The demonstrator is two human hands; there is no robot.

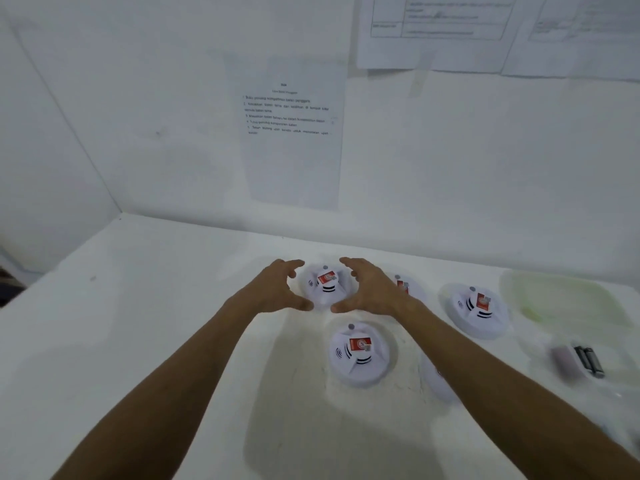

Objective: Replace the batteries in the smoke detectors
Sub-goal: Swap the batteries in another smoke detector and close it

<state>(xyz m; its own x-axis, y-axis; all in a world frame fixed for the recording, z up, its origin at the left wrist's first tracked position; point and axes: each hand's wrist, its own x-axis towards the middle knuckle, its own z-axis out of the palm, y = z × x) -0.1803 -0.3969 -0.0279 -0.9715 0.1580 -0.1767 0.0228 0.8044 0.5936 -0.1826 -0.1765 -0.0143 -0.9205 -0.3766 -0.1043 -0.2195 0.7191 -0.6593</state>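
I see a white counter (pixel 156 306) running into a corner, with white walls on the left and at the back. A printed sheet (pixel 291 133) hangs on the back wall above the middle of the counter, and more papers (pixel 450 29) hang at the upper right; I can't read their text. My left hand (pixel 277 289) reaches forward with fingers spread and loosely curved, grasping nothing. Just right of it, between both hands, sits the far detector (pixel 325 287), white and round with a red label on top; whether the fingertips touch its rim I can't tell. My right hand (pixel 367 285) mirrors the left on the other side, also released and empty. Nearer to me, below the hands, a second detector (pixel 358 355) lies on the counter. A third detector (pixel 408 285) shows partly behind the right hand, and a fourth (pixel 436 379) peeks out from under the right forearm. Further right lies a fifth detector (pixel 476 310). Beyond it, at the counter's right end, sits a pale translucent tray (pixel 568 299), and nearer to me, dark batteries (pixel 588 362) in blurred clear packaging.
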